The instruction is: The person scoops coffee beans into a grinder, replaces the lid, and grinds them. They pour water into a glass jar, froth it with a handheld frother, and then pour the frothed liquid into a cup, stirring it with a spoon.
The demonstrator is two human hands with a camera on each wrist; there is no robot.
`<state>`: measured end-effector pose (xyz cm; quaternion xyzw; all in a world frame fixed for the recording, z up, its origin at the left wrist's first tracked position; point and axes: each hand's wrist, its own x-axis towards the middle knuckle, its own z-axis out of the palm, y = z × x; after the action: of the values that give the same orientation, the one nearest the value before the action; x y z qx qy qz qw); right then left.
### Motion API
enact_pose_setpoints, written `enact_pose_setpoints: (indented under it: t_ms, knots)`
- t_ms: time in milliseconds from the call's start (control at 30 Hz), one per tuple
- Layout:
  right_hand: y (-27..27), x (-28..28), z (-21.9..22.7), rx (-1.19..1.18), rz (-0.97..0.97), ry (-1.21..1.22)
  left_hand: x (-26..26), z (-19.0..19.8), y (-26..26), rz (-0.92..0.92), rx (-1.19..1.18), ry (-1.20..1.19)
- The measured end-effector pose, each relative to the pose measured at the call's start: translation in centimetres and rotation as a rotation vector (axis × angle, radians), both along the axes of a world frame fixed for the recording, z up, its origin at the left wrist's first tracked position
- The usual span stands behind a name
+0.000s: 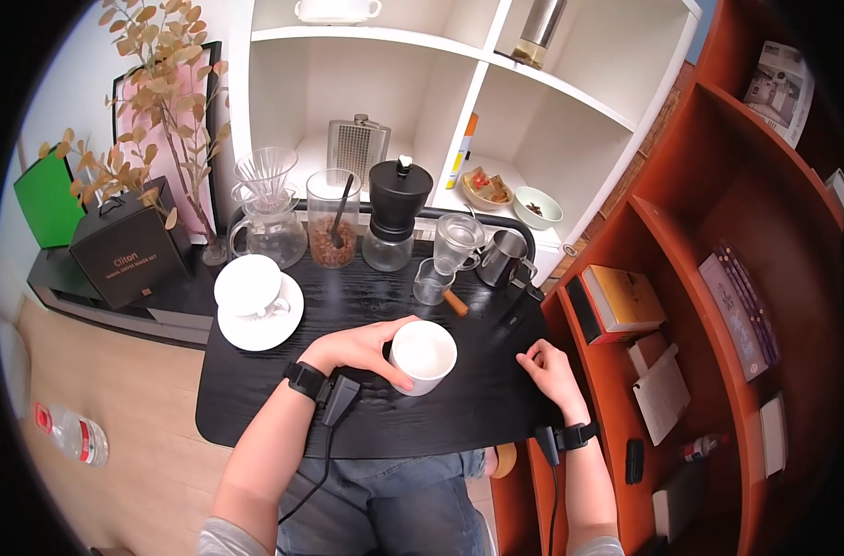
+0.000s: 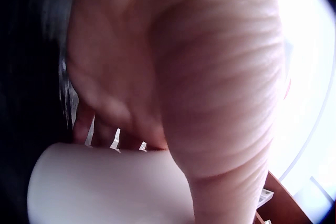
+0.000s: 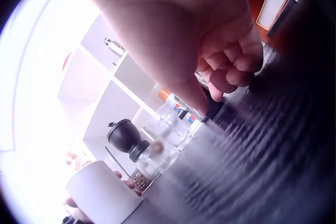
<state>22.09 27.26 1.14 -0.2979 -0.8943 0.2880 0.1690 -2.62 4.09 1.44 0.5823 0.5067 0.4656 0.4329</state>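
Note:
A plain white cup (image 1: 424, 360) with no visible handle stands near the middle of the black table (image 1: 348, 422). My left hand (image 1: 361, 350) grips it from the left, thumb on the near side and fingers round the far side. In the left wrist view, the cup's smooth wall (image 2: 105, 187) lies beyond the palm, and the thumb covers part of it. My right hand (image 1: 552, 375) is at the table's right edge, its fingers loosely curled with nothing in them. The right wrist view also shows the cup (image 3: 102, 192), well apart from this hand.
At the back stand a glass dripper on a server (image 1: 269, 236), a jar of coffee beans (image 1: 334, 250), a black hand grinder (image 1: 399, 199), small glass vessels (image 1: 457, 246) and a metal pitcher (image 1: 503, 258). A white cup on a saucer (image 1: 283, 329) sits left. Red-brown shelves (image 1: 667, 250) flank the right side.

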Motion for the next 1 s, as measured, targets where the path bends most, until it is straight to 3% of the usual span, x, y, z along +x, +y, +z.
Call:
enact_pose_setpoints:
  t_ms: [300, 400, 567, 633, 667, 733, 833, 1000]
  knots:
    - [-4.1, -1.0, 1.3, 0.040, 0.212, -0.278, 1.5, 1.7, -2.6, 0.147, 0.034, 0.135]
    - [-5.5, -2.5, 0.4, 0.069, 0.394, -0.202, 2.2, 1.1, -4.1, 0.203, 0.099, 0.144]
    - [-7.9, -6.9, -0.6, 0.056, 0.535, -0.236, 3.8, 1.3, -7.7, 0.389, 0.124, 0.203]
    - [-8.7, -9.0, -1.2, -0.050, 0.629, -0.166, 4.4, 1.4, -9.2, 0.454, 0.124, 0.207]
    - [-9.8, -10.2, -0.2, -0.288, 0.602, -0.248, 4.7, 1.4, -9.9, 0.516, 0.124, 0.203]
    - [-10.8, -13.0, -2.0, -0.692, 0.654, -0.179, 5.1, 1.2, -11.1, 0.548, 0.153, 0.191]
    - [-13.5, -16.5, -1.7, -0.785, 0.629, -0.206, 5.7, 1.4, -12.9, 0.693, 0.150, 0.193]
    - [-16.9, -20.0, -1.4, -0.894, 0.671, -0.246, 5.6, 0.7, -15.6, 0.767, 0.137, 0.194]
